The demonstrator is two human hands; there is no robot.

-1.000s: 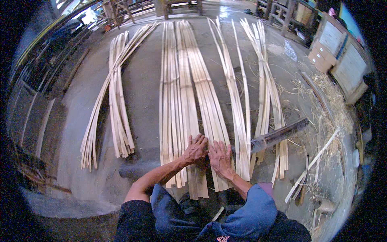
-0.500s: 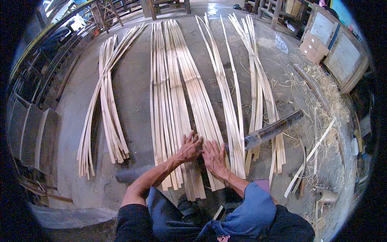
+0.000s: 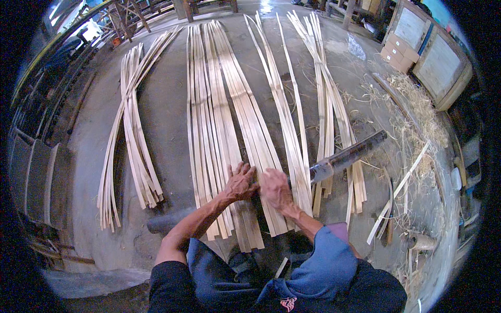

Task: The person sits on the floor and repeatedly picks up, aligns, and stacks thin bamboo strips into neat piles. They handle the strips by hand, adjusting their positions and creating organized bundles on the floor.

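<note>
Long pale strips, apparently split bamboo, lie lengthwise on the floor before me, in a left group (image 3: 207, 104) and a right group (image 3: 251, 117) that spread apart toward me. My left hand (image 3: 240, 182) rests with fingers spread on the left group, near its close end. Beside it, my right hand (image 3: 276, 192) is on the right group, its fingers curled in; whatever they grip is hidden beneath the hand. The strips' near ends cross over a dark round pole (image 3: 349, 155) that shows on both sides of them.
Crossed strip bundles lie to the left (image 3: 136, 120) and right (image 3: 327, 99), with narrower strips (image 3: 279, 104) between. Shavings (image 3: 417, 115) litter the right side, near framed panels (image 3: 443, 65) and cardboard boxes (image 3: 399, 53). Dark racks (image 3: 39, 172) stand at left.
My right hand has gone from fingers outstretched to curled, moving slightly up the strips. The left hand stays spread on its group. The whole view has shifted a little.
</note>
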